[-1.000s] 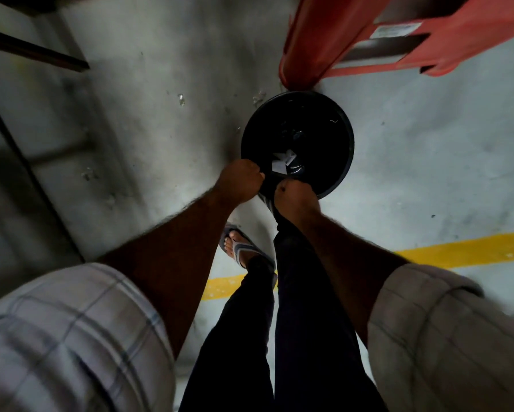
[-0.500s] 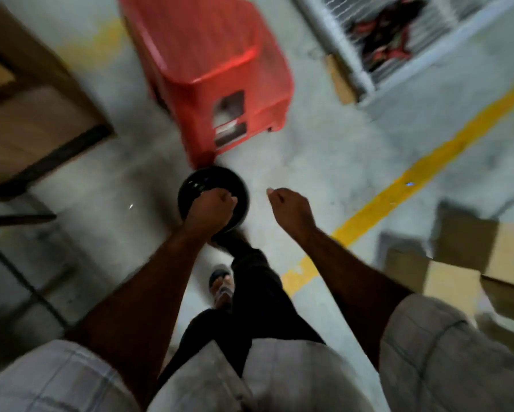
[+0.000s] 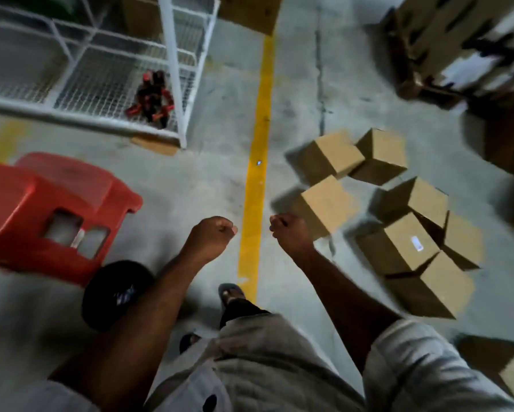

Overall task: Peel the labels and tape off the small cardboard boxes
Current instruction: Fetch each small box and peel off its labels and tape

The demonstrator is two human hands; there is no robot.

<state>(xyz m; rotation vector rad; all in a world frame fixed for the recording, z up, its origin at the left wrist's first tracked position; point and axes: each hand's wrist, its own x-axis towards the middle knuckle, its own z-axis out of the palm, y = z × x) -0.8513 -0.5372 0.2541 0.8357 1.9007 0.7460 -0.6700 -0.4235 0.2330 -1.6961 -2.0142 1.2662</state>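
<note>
Concrete floor (image 3: 190, 179): yellow line (image 3: 257, 173) between fisted hands (image 3: 209, 237) (image 3: 291, 233); boxes (image 3: 327, 203) right, stool (image 3: 41, 197) left.

A person wears a pale, loose shirt (image 3: 264, 367) with one dark button (image 3: 209, 403) on its front. Short, faintly checked sleeves (image 3: 422, 370) end above bare forearms behind the left hand (image 3: 211, 237) and right hand (image 3: 291, 233). Below the hands are dark trousers (image 3: 241, 310) and what appears to be a strapped sandal (image 3: 230, 292).
</note>
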